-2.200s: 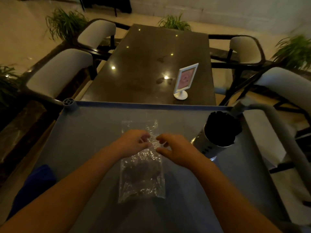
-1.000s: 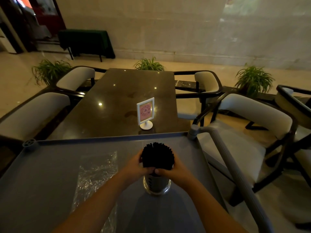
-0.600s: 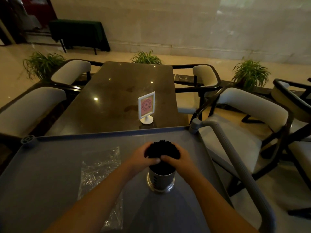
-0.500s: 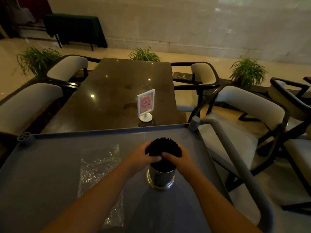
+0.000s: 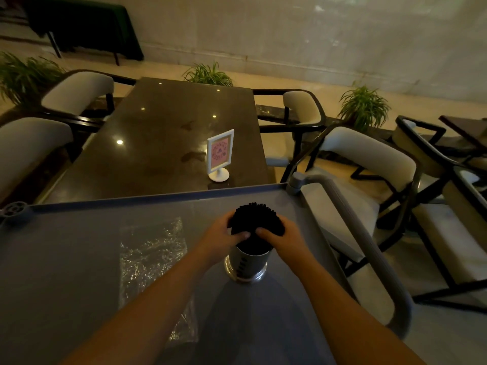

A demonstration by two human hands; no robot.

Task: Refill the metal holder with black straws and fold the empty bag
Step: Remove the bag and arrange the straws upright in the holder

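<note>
A shiny metal holder (image 5: 247,264) stands upright on the grey cart top (image 5: 66,259), right of centre. A thick bundle of black straws (image 5: 255,218) sticks out of its mouth. My left hand (image 5: 224,237) wraps the bundle from the left and my right hand (image 5: 284,239) from the right, thumbs nearly touching at the front. The clear empty plastic bag (image 5: 152,262) lies flat on the cart to the left of the holder, partly under my left forearm.
The cart's grey tubular handle (image 5: 369,246) runs along its right side. Beyond the cart stands a dark glossy table (image 5: 158,143) with a white framed sign (image 5: 220,155). Padded chairs and potted plants surround it.
Both hands left the bag and moved right to the straws in the holder. Since a second ago they have pressed the bundle a little lower and stay clasped around it.
</note>
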